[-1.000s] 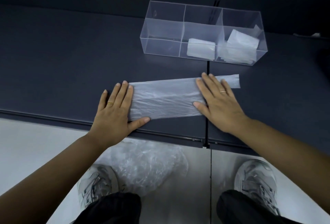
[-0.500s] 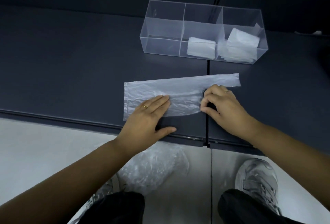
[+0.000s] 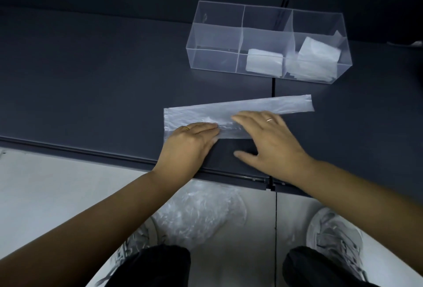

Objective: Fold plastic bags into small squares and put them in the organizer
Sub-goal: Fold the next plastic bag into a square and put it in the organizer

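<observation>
Two flat hands on one long bag strip, axis running left to right

Head view: one translucent plastic bag (image 3: 196, 116) lies flat on the dark table (image 3: 91, 80) as a long strip. Its long axis runs left-right, with the right end angled slightly toward the far side. The left end is wide. The right end narrows to a tail that reaches past the table seam (image 3: 273, 90).

The left hand (image 3: 190, 142) presses on the near left part of the strip, fingers straight and close together, tips pointing right. The right hand (image 3: 270, 140) lies flat on the middle, fingers straight and lightly spread, pointing left, thumb splayed onto bare table on the near side. The fingertips of the two hands nearly meet over the strip, and neither hand pinches anything.

Judgement: a lengthwise crease is being flattened, and the next fold has to go across the strip. The free tail lies right of the right hand, so that hand is the nearer one to bring it over.

The clear organizer (image 3: 215, 41) sits on the far side, well apart from the hands and slightly right. Its left compartment looks bare, one folded bag (image 3: 264, 63) sits in the middle one, and folded bags (image 3: 318, 53) fill the right. Nothing stands between strip and organizer.

A crumpled plastic pile (image 3: 199, 213) lies on the floor below the near table edge, between the shoes (image 3: 336, 236).
</observation>
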